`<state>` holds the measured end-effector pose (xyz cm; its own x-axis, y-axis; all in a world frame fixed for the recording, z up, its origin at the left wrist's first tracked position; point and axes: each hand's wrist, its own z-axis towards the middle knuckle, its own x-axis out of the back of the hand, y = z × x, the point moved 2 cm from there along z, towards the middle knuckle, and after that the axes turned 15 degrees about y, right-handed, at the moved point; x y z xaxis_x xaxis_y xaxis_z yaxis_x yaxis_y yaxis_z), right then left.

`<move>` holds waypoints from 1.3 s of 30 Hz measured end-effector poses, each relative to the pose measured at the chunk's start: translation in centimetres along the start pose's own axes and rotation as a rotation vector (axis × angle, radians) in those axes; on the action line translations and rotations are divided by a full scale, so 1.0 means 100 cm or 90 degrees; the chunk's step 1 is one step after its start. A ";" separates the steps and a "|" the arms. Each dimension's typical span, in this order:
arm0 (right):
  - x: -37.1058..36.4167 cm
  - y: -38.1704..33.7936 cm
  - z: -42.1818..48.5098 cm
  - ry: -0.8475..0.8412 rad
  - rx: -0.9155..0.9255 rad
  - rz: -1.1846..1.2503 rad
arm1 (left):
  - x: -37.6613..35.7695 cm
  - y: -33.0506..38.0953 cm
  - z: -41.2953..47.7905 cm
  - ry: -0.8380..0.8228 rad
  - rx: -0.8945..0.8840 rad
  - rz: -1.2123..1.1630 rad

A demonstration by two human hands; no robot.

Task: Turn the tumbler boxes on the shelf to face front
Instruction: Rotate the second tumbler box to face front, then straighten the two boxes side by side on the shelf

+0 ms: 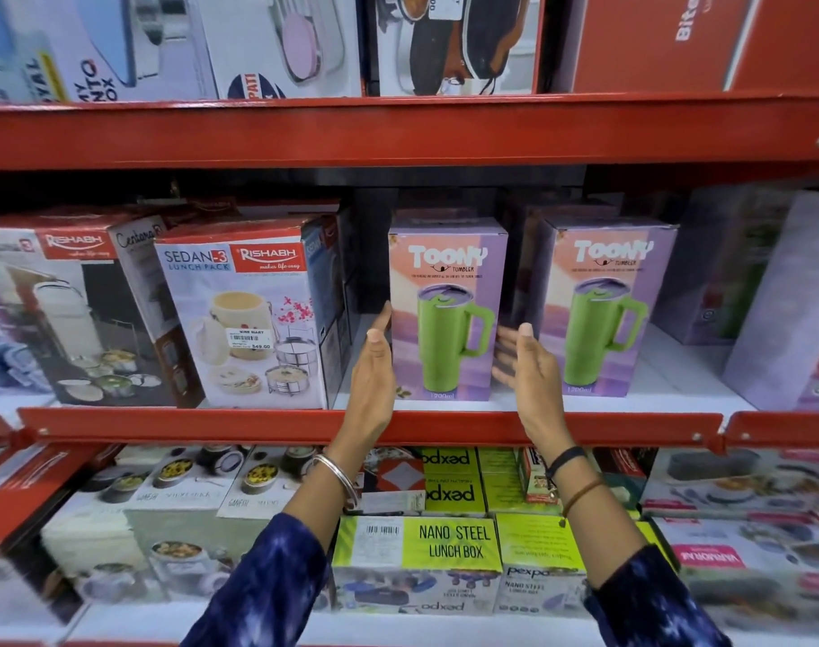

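Observation:
Two purple Toony tumbler boxes stand on the middle shelf, each showing a green mug on its front. The left tumbler box (446,310) faces front between my hands. My left hand (375,366) is flat beside its left edge, fingers straight. My right hand (526,366) is spread at its right edge, fingers slightly blurred. Whether either hand touches the box is unclear. The right tumbler box (606,310) also faces front. At the far right a third purple box (790,310) stands turned at an angle, and another (725,273) sits behind it.
Rishabh lunch pack boxes (244,319) fill the shelf to the left. The red shelf lip (211,424) runs below the boxes. Nano Steel lunch boxes (417,562) lie on the lower shelf under my arms. More boxes stand on the shelf above.

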<state>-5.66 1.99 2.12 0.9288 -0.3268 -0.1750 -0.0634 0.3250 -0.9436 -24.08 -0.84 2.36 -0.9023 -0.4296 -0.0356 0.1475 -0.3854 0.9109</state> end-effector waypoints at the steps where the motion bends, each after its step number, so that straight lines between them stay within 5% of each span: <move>1: 0.002 0.000 -0.003 0.002 -0.001 0.001 | 0.001 0.000 -0.003 -0.001 0.000 0.003; 17: 0.024 -0.011 -0.033 -0.012 -0.008 0.036 | 0.014 0.016 -0.044 0.005 -0.017 0.026; 23: 0.048 -0.025 -0.028 0.093 0.067 0.053 | -0.016 0.042 -0.073 0.178 -0.206 0.052; 27: 0.083 -0.035 -0.009 0.199 0.093 0.113 | -0.062 0.054 -0.089 0.071 -0.307 0.021; 32: 0.121 -0.033 0.026 0.259 0.078 0.140 | -0.122 0.048 -0.086 -0.038 -0.239 -0.011; 39: 0.141 -0.017 0.070 0.156 0.012 -0.002 | -0.173 0.033 -0.053 -0.034 -0.030 0.006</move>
<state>10.11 3.07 3.21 0.8122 -0.5329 -0.2373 -0.0518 0.3392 -0.9393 -5.84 1.01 3.77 -0.9212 -0.3890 -0.0037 0.1739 -0.4202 0.8906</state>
